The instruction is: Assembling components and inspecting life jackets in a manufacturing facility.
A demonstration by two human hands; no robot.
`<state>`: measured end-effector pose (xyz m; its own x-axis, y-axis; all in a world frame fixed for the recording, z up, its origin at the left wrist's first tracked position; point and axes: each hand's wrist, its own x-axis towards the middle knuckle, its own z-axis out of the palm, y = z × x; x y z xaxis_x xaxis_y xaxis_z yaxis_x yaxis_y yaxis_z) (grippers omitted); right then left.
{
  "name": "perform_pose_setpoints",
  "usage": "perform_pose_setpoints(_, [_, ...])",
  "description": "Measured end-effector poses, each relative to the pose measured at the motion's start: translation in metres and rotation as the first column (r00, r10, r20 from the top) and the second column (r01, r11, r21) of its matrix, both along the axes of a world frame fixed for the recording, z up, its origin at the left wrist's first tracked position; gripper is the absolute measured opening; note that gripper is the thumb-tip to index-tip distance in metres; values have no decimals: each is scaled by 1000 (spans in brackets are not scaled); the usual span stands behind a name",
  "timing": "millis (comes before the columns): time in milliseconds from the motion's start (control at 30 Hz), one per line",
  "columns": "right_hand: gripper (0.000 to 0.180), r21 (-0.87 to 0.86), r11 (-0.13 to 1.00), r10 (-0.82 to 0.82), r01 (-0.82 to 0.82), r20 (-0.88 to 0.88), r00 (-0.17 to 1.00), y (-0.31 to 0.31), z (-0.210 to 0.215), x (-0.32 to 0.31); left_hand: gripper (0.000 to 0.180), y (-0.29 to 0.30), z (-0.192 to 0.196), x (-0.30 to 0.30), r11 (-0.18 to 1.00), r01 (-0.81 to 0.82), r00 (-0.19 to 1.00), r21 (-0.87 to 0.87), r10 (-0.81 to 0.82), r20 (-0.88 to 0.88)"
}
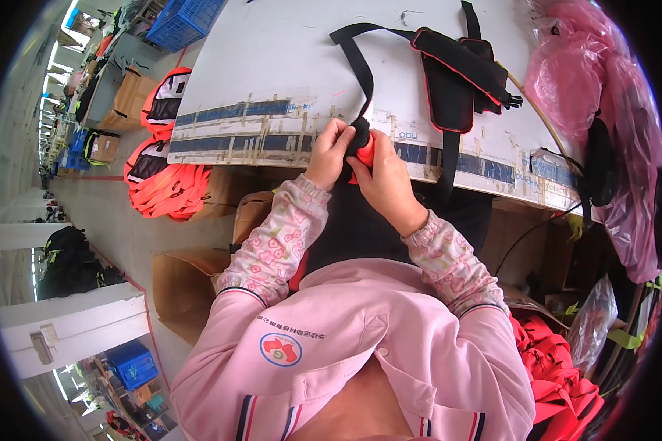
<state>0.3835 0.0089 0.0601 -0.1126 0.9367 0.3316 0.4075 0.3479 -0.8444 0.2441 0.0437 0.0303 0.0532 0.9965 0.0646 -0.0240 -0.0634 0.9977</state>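
At the near edge of the white table (287,51), both my hands are closed on a black strap piece (360,134) with bright orange-red fabric (365,152) beside it. My left hand (329,156) pinches its left side. My right hand (385,182) wraps the orange-red part, thumb on top. Black webbing (358,66) runs from the held piece up over the table. It leads toward two black padded straps (449,92) with red edging, lying crossed. A black buckle (515,101) sits at the end of one. My fingers hide part of the held piece.
Pink plastic bags (574,73) hang over the table's right side, near a thin black cable (522,239). Orange bags (171,187) are stacked left of the table. A cardboard box (187,287) stands below left; orange-red fabric (555,367) is heaped below right.
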Motion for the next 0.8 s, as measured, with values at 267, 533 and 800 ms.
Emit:
perform_pose_setpoints(267, [49, -53, 997, 62, -51, 225, 972, 3, 2, 2, 16, 7, 18, 4, 963, 42, 932, -265, 58, 357])
perform_pose_setpoints(533, [51, -86, 995, -26, 52, 276, 961, 3, -3, 1, 20, 28, -6, 1, 989, -130, 990, -66, 133, 42])
perform_pose_setpoints(800, [35, -210, 975, 125, -73, 247, 961, 17, -8, -3, 28, 62, 2, -38, 783, -426, 712, 454, 600, -366])
